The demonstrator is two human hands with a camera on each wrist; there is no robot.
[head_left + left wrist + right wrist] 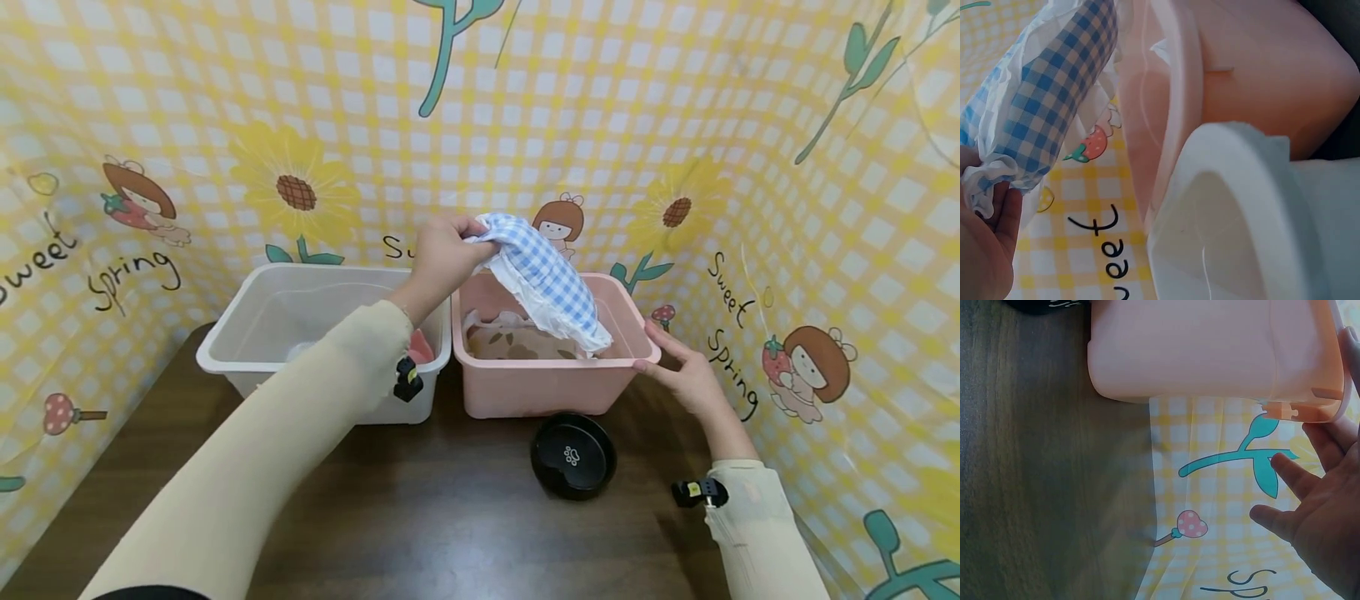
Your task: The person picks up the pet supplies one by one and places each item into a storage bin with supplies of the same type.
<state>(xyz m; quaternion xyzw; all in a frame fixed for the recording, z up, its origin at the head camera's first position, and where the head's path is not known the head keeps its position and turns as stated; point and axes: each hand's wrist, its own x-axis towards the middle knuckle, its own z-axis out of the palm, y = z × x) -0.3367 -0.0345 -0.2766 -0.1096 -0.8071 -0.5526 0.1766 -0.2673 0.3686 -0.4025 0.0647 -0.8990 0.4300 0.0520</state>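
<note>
A blue-and-white checked cloth piece with a white frilly edge hangs slanting over the pink bin. My left hand pinches its upper end between thumb and fingers. In the left wrist view the checked cloth looks puffed, and its bunched white edge lies in my left hand. At the bin's right front corner, my right hand holds the rim between thumb and forefinger. The right wrist view shows the other fingers of that hand spread, apart from the bin.
A white bin stands left of the pink one, with a pink item inside, partly hidden by my left sleeve. Brown patterned cloth lies in the pink bin. In front sits a black round bowl with a paw print.
</note>
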